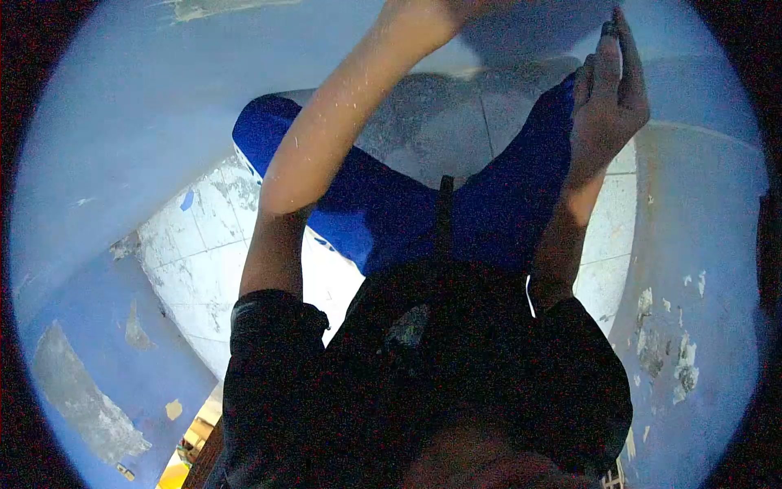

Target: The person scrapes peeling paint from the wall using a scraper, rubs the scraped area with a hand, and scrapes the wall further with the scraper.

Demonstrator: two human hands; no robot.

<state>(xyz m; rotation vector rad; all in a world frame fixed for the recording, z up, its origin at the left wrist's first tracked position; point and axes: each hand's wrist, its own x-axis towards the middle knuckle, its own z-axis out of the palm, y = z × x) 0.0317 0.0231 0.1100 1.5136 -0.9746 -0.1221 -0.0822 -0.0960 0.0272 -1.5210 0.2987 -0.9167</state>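
Observation:
My left forearm reaches up and across to the top edge. Only the wrist end of my left hand (pixel 452 12) shows there, in shadow; its fingers are cut off or too dark to make out. At the upper right, my right hand (pixel 609 98) is raised beside my right knee, its fingers stretched upward with a gap between them. No held object shows in it. Both hands are near the blue wall (pixel 684 73), where a dark shadow falls. My legs in blue trousers (pixel 505 212) are folded with the knees apart.
White, stained floor tiles (pixel 191 253) show on both sides of my legs, with a small blue scrap (pixel 187 200) on the left. Blue walls curve around me, with peeled patches (pixel 90 399) at lower left and more at right. A yellow object (pixel 173 474) shows at the bottom left.

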